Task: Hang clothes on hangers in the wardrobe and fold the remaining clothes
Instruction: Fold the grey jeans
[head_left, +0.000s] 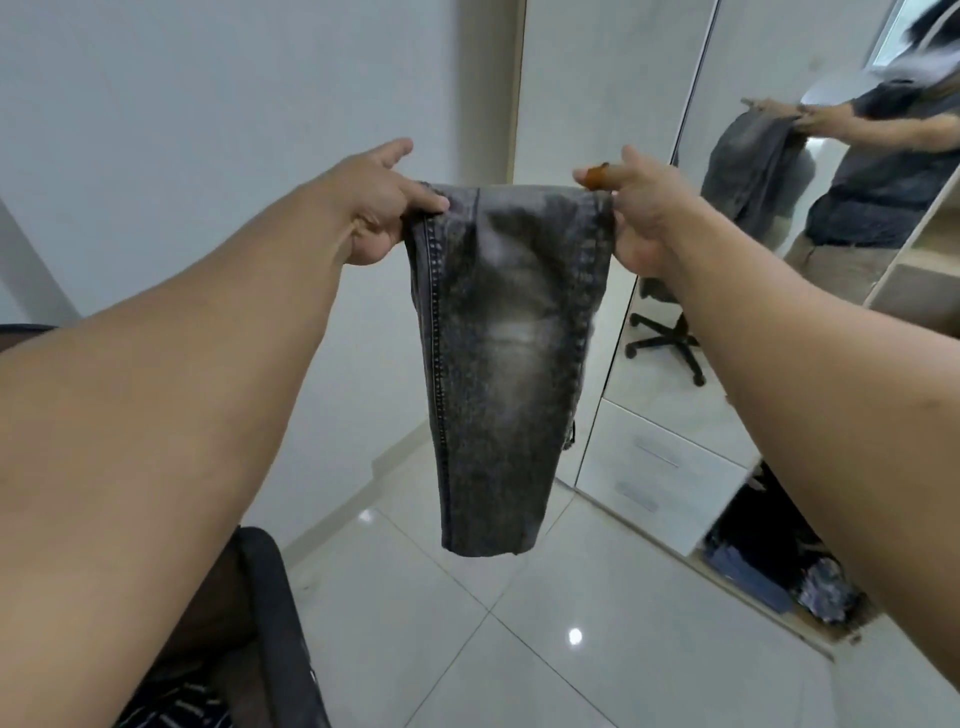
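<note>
Hanging in the air at arm's length, a pair of faded grey jeans (511, 358) is held up by its folded top edge between both hands, well above the white tiled floor (467, 649). The left hand (382, 208) pinches the left corner of the fold, thumb pressed on the front of the cloth and the other fingers (397, 150) curled behind it. The right hand (641, 213) grips the right corner the same way, its fingers closed on the denim; one finger wears an orange band (597, 176). The jeans are doubled over lengthwise, a stitched seam running down the left side, and the lower end dangles free, touching nothing.

A plain pale wall (208, 104) stands behind the jeans. To the right is the wardrobe (670, 499), with a mirrored door (753, 234) above two white drawers. The mirror shows the person holding the jeans, and the wheeled base of an office chair (667, 343). Further right the wardrobe is open: light wooden shelves (930, 249) above, and a heap of dark and blue clothes (774, 556) lying in the bottom compartment. At the lower left, the black arm of a chair (275, 623) rises just beside the left forearm, with a striped black and white cloth (176, 709) lying at its foot
</note>
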